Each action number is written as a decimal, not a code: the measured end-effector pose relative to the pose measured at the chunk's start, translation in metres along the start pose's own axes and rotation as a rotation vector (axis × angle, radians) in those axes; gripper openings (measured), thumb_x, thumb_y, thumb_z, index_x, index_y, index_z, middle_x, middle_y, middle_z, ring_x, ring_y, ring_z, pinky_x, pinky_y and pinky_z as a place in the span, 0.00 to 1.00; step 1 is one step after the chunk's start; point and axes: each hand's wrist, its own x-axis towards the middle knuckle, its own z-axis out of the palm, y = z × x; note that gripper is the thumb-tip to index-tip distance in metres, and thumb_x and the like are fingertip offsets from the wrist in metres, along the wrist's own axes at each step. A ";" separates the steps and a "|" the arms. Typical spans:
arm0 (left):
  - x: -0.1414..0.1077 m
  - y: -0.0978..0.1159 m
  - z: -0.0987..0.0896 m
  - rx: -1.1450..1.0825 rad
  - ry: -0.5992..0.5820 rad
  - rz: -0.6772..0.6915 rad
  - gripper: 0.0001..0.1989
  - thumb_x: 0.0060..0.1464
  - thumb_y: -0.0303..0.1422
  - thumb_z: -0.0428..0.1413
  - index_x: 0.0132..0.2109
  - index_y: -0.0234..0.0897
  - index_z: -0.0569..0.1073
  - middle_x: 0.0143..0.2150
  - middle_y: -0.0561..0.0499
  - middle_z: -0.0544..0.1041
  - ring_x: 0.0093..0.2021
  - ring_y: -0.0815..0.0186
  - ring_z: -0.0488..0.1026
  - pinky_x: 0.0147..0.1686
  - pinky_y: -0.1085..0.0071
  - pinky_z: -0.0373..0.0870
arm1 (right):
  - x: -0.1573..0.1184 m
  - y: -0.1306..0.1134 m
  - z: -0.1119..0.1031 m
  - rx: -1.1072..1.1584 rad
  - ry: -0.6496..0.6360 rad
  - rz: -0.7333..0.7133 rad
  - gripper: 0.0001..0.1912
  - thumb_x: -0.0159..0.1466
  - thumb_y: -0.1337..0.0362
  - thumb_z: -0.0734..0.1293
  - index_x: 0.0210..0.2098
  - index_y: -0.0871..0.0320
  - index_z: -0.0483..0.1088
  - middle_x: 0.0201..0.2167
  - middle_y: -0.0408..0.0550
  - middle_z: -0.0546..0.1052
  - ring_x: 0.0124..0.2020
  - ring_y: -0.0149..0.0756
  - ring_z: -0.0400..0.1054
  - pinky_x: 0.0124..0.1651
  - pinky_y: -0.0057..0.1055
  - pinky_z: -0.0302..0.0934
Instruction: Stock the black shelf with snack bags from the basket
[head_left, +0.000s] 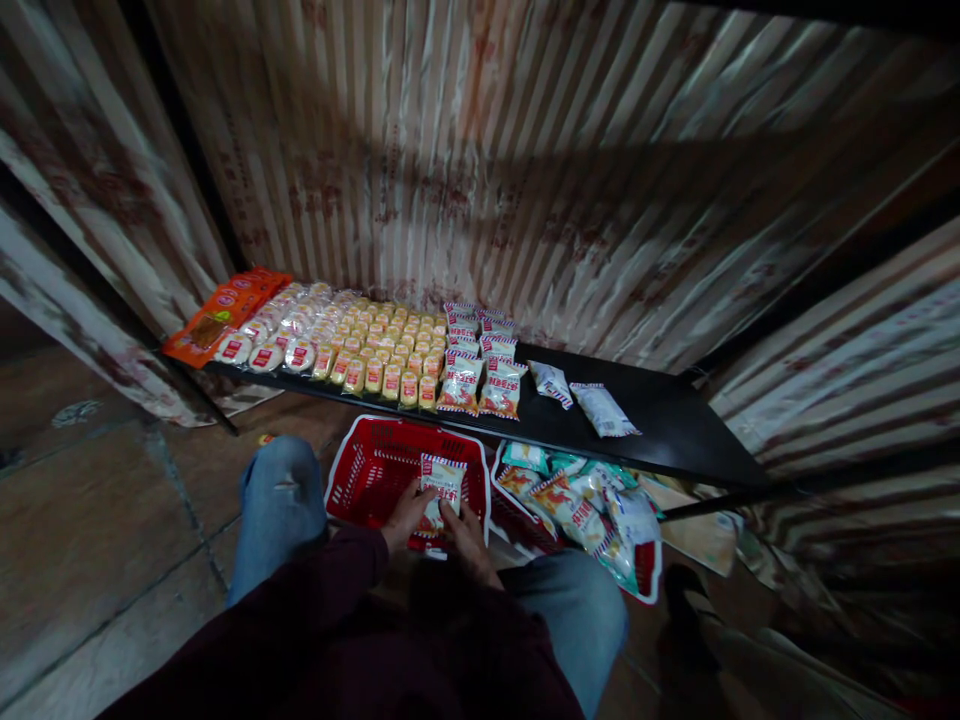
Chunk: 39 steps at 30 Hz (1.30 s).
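Both my hands hold one white snack packet with a blue-and-red striped edge, over the left red basket. My left hand grips its left side, and my right hand has its lower right side. Beyond them, similar packets stand in two columns on the black shelf. To the right of these, two more packets lie loosely. Small yellow-wrapped cakes fill rows beside the columns.
Round white-wrapped cakes and orange packs occupy the shelf's left end. A second red basket full of packets sits under the shelf. My knees flank the left basket. At lower right, a dark shoe rests on the floor.
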 end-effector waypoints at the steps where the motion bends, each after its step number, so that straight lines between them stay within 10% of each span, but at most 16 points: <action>1: 0.000 0.001 0.001 -0.003 0.003 -0.001 0.17 0.44 0.41 0.62 0.39 0.35 0.72 0.36 0.47 0.79 0.35 0.63 0.76 0.37 0.69 0.71 | 0.000 0.000 0.000 0.002 0.003 0.002 0.37 0.44 0.39 0.72 0.46 0.57 0.70 0.40 0.54 0.79 0.38 0.46 0.75 0.40 0.39 0.69; 39: 0.014 0.016 0.026 -0.150 0.029 0.019 0.30 0.40 0.50 0.63 0.48 0.38 0.70 0.43 0.44 0.78 0.41 0.58 0.77 0.39 0.67 0.72 | 0.031 -0.031 -0.024 0.025 -0.129 0.019 0.39 0.43 0.46 0.75 0.51 0.56 0.71 0.38 0.52 0.80 0.39 0.49 0.75 0.46 0.44 0.67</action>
